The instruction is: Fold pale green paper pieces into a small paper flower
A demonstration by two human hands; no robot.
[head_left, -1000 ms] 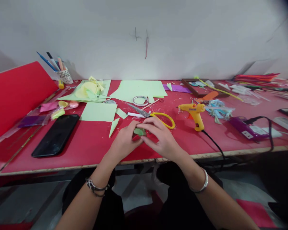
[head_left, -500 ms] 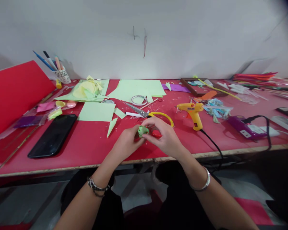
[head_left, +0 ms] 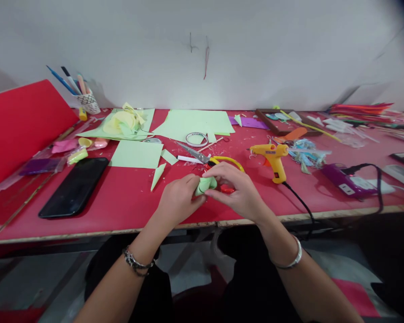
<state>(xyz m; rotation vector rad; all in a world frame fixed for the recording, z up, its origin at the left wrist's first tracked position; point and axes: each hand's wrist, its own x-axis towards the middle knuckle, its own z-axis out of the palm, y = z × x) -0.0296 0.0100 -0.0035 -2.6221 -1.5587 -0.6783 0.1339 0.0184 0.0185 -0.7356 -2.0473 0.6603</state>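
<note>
Between my two hands is a small rolled piece of light green paper, held just above the table's front part. My left hand grips its left side, fingers curled round it. On the other side my right hand pinches it between thumb and fingers. Scissors with yellow and red handles lie just beyond, partly hidden by my right hand. A pale green paper cone rests left of my hands, near a square green sheet. A tape roll lies behind the scissors.
A yellow glue gun with a black cord stands to the right, near a purple power socket block. A black phone lies at left. Larger green sheets, a pen cup and a brown tray sit towards the wall.
The green paper roll has been turned in my fingers and now shows more of its side, tilted to the right. Both hands have shifted slightly to the right.
</note>
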